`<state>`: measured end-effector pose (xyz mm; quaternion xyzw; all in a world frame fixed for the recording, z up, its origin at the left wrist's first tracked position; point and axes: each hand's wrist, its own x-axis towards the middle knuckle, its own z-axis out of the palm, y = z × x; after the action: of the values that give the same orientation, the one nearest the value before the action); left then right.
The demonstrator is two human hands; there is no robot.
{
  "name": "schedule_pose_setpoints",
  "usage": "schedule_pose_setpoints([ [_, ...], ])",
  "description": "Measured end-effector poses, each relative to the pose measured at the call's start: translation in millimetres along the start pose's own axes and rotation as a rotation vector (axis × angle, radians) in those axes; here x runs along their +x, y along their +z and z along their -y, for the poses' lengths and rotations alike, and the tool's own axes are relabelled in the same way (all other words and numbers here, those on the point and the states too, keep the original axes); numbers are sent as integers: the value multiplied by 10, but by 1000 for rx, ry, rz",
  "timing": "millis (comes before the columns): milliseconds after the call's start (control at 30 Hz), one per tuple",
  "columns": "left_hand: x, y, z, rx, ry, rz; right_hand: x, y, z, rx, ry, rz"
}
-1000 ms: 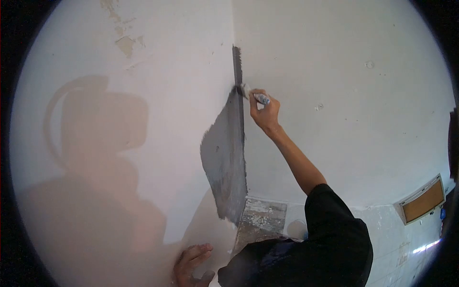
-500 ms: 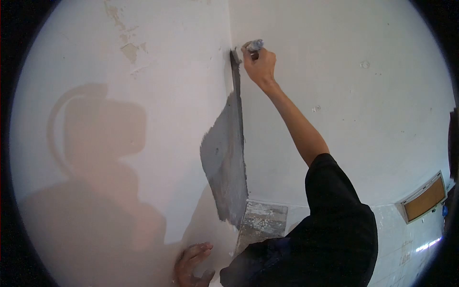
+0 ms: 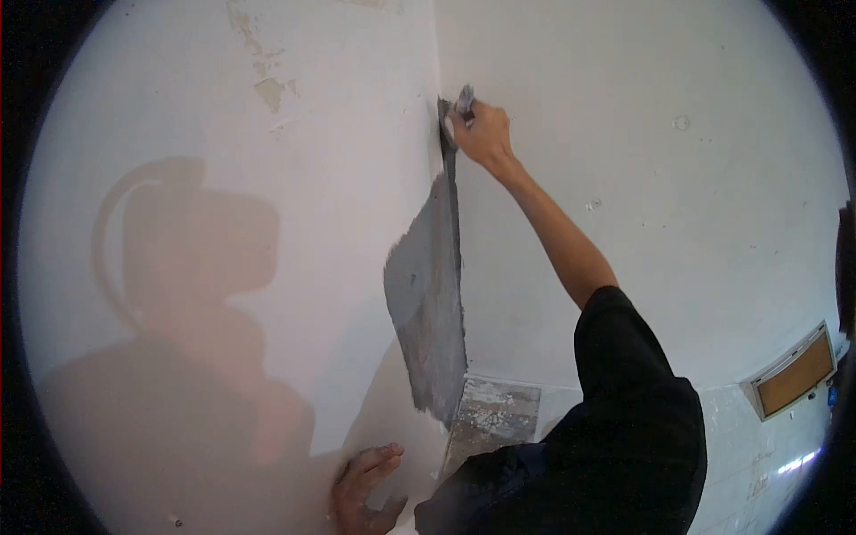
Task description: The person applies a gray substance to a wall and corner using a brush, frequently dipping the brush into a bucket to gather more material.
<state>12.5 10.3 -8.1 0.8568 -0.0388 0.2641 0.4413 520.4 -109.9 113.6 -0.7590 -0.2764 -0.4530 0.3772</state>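
High in the corner, my right hand (image 3: 484, 134) is closed round the handle of a putty knife (image 3: 465, 96). The blade is largely hidden by the fingers, at the dark upper end of a grey filler patch (image 3: 419, 294). This patch narrows to a strip up the corner and widens lower down on the left wall (image 3: 330, 223). At the bottom, my left hand (image 3: 366, 486) is raised in front of that wall, fingers curved and apart from the thumb, with nothing in it.
Peeled paint (image 3: 269, 92) marks the upper left wall. Below the filler, in the corner, is a mottled grey panel (image 3: 499, 410). A brown framed panel (image 3: 792, 373) is at the far right. My shadow (image 3: 196, 259) falls on the left wall.
My right hand has come slightly down along the corner with the putty knife, whose handle now tilts more upright. My left hand keeps its curved pose. The view has shifted slightly.
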Motion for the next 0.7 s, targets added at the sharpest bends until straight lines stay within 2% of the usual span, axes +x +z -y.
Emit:
schedule_pose_setpoints([
  [67, 0, -8, 5, 17, -1, 14, 166, -72, 52, -47, -20, -48],
  [167, 8, -8, -2, 63, 46, 19, 219, -145, 52, 100, -78, -154],
  [267, 9, -4, 15, 75, 46, 33, -151, -465, 302, 145, -4, -187],
  [367, 26, -36, -35, 153, -10, 102, -534, -300, 95, 166, 56, -85],
  [433, 27, 1, -10, 95, -1, 79, -622, -155, 5, 204, 69, -30],
  [567, 36, -34, -8, 141, 24, 102, -250, 50, -42, 150, 4, -70],
  [700, 28, -10, -19, 102, -4, 84, 176, -118, 135, 151, -65, -141],
])
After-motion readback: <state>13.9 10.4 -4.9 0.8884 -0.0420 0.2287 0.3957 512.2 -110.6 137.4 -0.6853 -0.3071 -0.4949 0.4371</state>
